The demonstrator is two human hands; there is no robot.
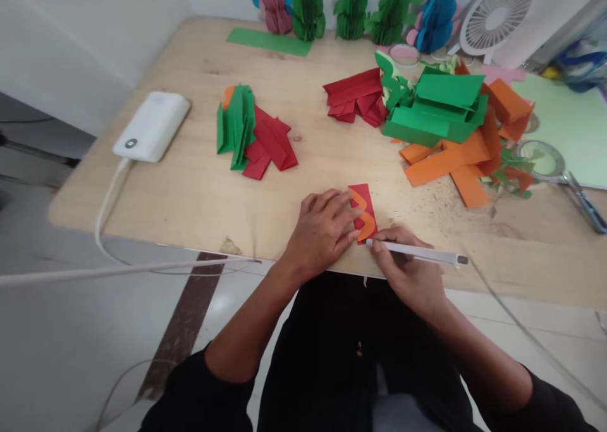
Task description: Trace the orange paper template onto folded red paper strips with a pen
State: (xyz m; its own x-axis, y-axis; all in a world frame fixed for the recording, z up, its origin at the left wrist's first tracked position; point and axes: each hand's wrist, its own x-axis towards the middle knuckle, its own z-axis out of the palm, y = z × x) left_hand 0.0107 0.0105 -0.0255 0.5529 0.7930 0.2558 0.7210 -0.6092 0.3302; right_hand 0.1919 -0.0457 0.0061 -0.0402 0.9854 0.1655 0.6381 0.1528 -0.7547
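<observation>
Near the table's front edge lies a small red paper piece, with a curvy orange paper cutout on top of it. My left hand lies flat with its fingers spread, the fingertips pressing on the cutout and the red paper's left side. A white pen is gripped in my right hand. Its tip end is at the lower edge of the red paper, beside the cutout; whether the tip touches the paper is hidden by my fingers.
Folded green strips and red strips lie ahead on the left. Red, green and orange papers are heaped at right, near scissors. A white power bank, paper figures and a fan stand around.
</observation>
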